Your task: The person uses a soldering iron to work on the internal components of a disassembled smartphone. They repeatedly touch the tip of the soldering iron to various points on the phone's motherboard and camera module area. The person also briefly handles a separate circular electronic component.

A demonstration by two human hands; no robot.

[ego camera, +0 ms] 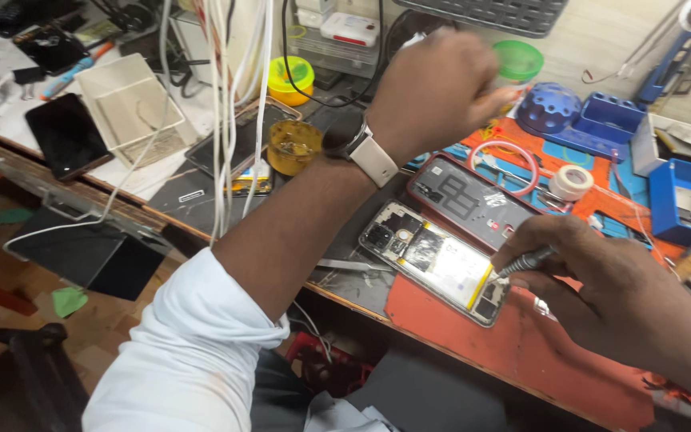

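Two hands busy: my right hand (601,280) grips a screwdriver (525,262) steady over the opened phone (437,260), my left hand (433,88) reaches, grasp unclear

The workbench (201,200) runs from the upper left of the frame down to the lower right, its wooden front edge worn. An orange work mat (521,344) covers its right half. At the centre of the frame an opened phone (437,260) lies on the mat with its insides showing, and a dark back cover (469,200) lies just beside it, further up. A roll of tape (571,182) sits to the right of them. Towards the left lie a black phone (65,136), a white tray (129,100) and a small amber cup (293,146).
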